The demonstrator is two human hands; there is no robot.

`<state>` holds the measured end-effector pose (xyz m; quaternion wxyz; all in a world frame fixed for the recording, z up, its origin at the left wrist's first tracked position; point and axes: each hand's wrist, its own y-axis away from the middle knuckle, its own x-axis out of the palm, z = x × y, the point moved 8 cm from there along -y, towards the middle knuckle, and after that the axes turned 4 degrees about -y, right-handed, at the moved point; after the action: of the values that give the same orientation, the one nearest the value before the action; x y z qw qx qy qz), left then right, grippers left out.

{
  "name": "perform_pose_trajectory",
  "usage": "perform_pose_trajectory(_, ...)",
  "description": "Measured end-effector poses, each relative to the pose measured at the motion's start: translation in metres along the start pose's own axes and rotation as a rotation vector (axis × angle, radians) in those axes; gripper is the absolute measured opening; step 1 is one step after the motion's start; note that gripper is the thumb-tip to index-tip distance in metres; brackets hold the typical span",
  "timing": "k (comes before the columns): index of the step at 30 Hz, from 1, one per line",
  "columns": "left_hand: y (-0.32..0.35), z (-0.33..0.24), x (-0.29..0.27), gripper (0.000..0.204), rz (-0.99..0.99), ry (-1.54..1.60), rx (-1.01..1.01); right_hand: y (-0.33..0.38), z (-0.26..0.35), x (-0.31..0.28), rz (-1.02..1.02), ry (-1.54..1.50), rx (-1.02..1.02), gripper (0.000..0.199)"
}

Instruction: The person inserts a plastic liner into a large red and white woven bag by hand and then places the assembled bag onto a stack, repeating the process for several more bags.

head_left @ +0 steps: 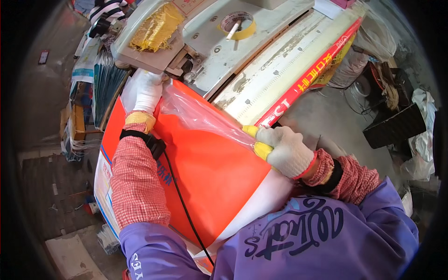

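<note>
A large orange and white bag or sheet (pixel 210 182) lies across my lap and up to the sewing machine (pixel 233 46). Clear plastic film (pixel 200 114) runs along its upper edge. My left hand (pixel 148 91), in a white glove, presses on the film and orange material beside the machine's head; its fingertips are partly hidden there. On the right, my right hand (pixel 282 147), in a white glove with yellow fingertips, pinches the other end of the film and the bag's edge. The film is drawn taut between both hands.
On the machine bed lie a tape roll (pixel 238 25) and a white stick. A yellow cloth (pixel 158 28) covers part of the machine head. Along the table's edge runs a red printed strip (pixel 308 77). Folded sheets (pixel 107 84) are stacked at left; a dark box (pixel 394 126) stands at right.
</note>
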<state>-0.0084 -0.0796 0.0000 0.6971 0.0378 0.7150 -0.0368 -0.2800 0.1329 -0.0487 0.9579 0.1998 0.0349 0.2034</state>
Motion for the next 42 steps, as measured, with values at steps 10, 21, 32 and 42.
perform_pose_trajectory(10, 0.043, -0.029, 0.008, 0.02, 0.009, -0.163, 0.321, 0.022, -0.023, -0.014, 0.084, 0.782, 0.19, 0.034)
perform_pose_trajectory(21, -0.079, 0.084, -0.086, 0.026, -0.327, -0.303, 0.24, -0.122, 0.071, 0.078, -0.297, 1.042, -0.976, 0.015)
perform_pose_trajectory(32, 0.058, -0.029, -0.213, 0.023, -0.118, 0.295, 0.233, -0.161, 0.116, 0.053, -0.047, 1.175, -0.354, 0.03)
perform_pose_trajectory(42, 0.093, -0.022, -0.267, 0.028, -0.367, 0.785, 0.068, 0.048, 0.174, 0.115, 0.359, 0.425, -1.153, 0.029)
